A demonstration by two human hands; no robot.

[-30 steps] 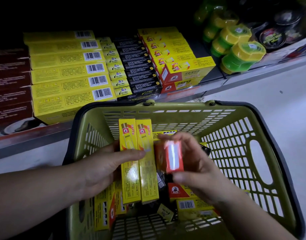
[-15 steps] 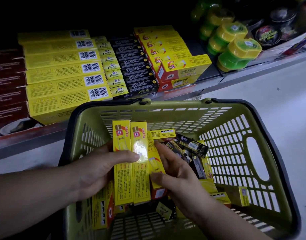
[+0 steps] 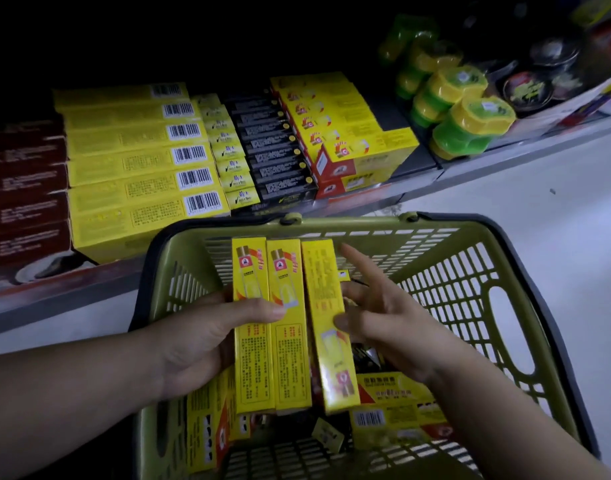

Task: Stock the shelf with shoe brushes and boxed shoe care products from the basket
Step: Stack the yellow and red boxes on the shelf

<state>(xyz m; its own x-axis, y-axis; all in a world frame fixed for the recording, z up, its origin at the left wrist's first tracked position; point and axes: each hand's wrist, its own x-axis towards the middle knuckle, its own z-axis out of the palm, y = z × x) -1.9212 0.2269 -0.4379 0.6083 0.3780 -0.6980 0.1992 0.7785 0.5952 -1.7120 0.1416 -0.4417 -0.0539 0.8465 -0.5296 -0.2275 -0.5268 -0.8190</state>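
Over the green basket [image 3: 504, 306], two yellow boxes [image 3: 255, 368] are held side by side in the left grip [image 3: 200, 341], with the thumb laid across their fronts. A third yellow box [image 3: 326, 306] is pinched just beside them by the right grip [image 3: 390, 323], index finger raised. Beyond, boxed stock is ranged on the shelf [image 3: 54, 296].

Barcodes [image 3: 189, 154] mark the long yellow shelf boxes [image 3: 124, 162]; all other print is too blurred to read.
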